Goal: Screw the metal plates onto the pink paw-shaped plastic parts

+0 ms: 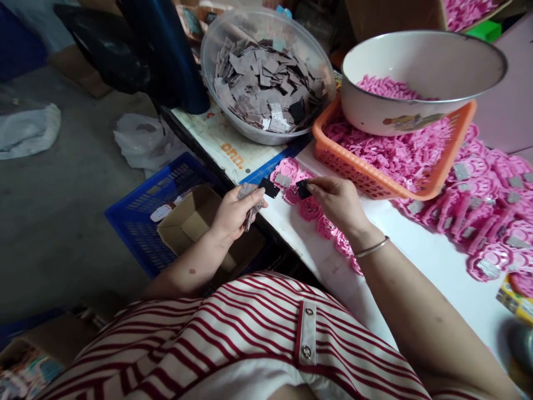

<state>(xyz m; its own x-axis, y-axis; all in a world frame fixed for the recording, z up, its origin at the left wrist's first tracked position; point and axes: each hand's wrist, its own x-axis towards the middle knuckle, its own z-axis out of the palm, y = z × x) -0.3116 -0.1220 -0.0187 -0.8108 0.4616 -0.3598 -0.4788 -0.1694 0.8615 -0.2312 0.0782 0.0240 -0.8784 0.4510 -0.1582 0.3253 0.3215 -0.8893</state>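
My left hand (234,214) is closed around a bunch of thin grey plates (249,206), with one black plate (270,188) sticking out past the thumb. Between thumb and fingers, my right hand (335,203) pinches another small black plate (302,189) just over the row of pink plastic parts. That row (310,208) runs along the table's near edge, and the part at its far end carries a grey plate (283,180). Small shiny bits show in some of the nearer pink parts.
A clear plastic bowl (212,103) holds many grey plates. An enamel basin (387,114) rests on an orange basket (358,176) of pink pieces. Pink parts with grey plates (487,205) are heaped at right. A blue crate (133,214) with a cardboard box stands below the table, at left.
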